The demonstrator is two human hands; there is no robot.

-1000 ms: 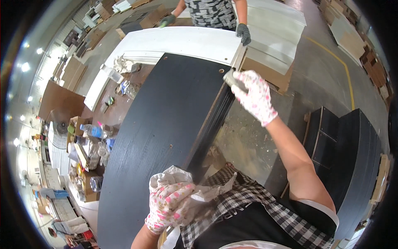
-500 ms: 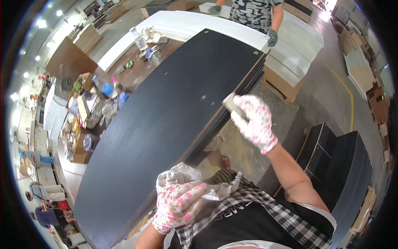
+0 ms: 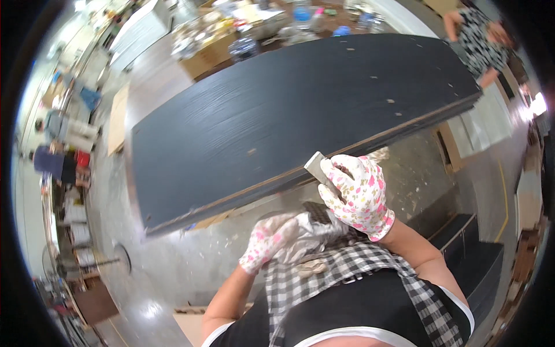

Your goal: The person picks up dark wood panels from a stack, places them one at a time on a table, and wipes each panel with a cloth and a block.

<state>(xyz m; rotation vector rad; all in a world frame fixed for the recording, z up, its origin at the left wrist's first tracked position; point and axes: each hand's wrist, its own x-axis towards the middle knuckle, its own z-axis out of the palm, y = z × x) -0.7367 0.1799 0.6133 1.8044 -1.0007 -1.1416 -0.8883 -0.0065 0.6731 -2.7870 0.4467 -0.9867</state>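
Note:
A stack of long black boards lies across the view in front of me, its near edge showing a brown strip. My right hand, in a flowered glove, is closed round a small flat grey block. The block's end meets or nearly meets the brown edge; whether it touches I cannot tell. Below that edge, close to my body, my left hand in a matching glove grips a crumpled white rag. The left fingertips are partly hidden by the cloth.
A cardboard box of clutter and several plastic bottles stand beyond the boards. At the far right a person stands by the boards' end. More black panels rest low at my right. People are farther off at left.
My view has swung left, so the boards lie more crosswise. The right hand with the block is now nearer the middle of the edge; the left hand with the rag has come off the boards.

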